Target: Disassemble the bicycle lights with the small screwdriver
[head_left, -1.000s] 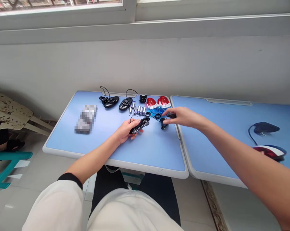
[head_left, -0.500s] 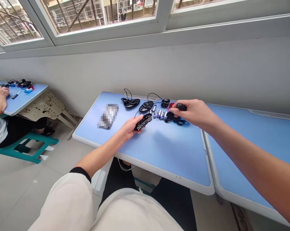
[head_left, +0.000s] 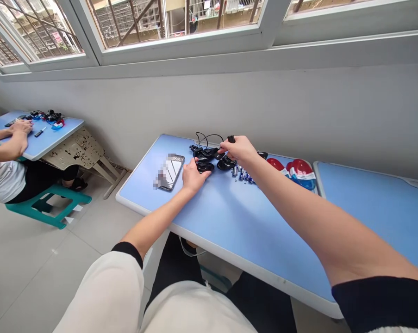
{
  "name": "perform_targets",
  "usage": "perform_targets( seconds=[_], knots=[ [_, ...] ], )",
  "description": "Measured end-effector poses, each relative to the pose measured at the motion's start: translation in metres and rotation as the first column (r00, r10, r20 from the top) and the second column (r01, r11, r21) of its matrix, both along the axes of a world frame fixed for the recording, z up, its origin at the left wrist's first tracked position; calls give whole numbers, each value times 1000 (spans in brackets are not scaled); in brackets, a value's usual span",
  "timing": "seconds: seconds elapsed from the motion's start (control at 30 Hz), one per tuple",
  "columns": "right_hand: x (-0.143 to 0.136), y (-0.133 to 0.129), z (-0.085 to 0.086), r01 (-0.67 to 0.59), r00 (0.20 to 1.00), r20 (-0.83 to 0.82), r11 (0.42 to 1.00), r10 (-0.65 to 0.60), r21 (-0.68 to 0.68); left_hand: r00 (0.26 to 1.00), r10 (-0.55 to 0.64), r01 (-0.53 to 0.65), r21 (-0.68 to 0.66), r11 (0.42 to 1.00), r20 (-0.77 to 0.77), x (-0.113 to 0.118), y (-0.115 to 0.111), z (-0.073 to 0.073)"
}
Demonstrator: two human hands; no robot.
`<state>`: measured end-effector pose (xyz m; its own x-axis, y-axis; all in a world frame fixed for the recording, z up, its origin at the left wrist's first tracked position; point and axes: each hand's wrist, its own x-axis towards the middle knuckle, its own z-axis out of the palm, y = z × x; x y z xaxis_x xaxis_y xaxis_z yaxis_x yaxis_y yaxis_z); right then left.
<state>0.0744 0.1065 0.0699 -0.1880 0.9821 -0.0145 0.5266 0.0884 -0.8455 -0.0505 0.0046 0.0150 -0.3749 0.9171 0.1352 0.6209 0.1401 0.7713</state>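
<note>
My left hand is closed on a black oval housing, held low over the table or resting on it; I cannot tell which. Up and to the right, my right hand grips the black handle of a screwdriver, whose tip I cannot make out. Just below that hand lies another black oval housing. Behind my left hand are more black parts joined by thin black cables. Several blue-and-silver batteries stand or lie under my right forearm, partly hidden by it.
A phone lies left of my left hand on the blue table. Red and blue plastic shells sit at the table's right end. A second table adjoins there. At the left, another person's hands rest at a separate table.
My left hand has lowered the black housing toward the table and turned it over. My right hand has moved left with the screwdriver, closer to my left hand. The view has shifted.
</note>
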Motion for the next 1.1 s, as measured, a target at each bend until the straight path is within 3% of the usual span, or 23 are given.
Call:
perform_targets(
  seconds=[0.3,0.43,0.57,0.77,0.97,1.1],
  knots=[
    [-3,27,-16,110,976,172,985,-133,135,997,-41,40,-25,999,-66,10,14,-12],
    [1,28,-17,117,940,301,979,-163,167,984,-22,10,-71,997,-176,12,13,-9],
    [5,24,-18,136,905,373,970,-204,201,971,-13,5,-33,999,-240,18,20,-6],
    [9,24,-22,51,894,429,980,-130,192,975,8,-16,-33,999,-224,24,25,-8],
    [20,5,-10,7,912,394,966,-112,258,983,-3,6,13,1000,-184,20,24,-12],
    [45,-37,9,27,988,138,954,-72,300,990,-28,37,59,998,-137,16,28,-12]
  ],
)
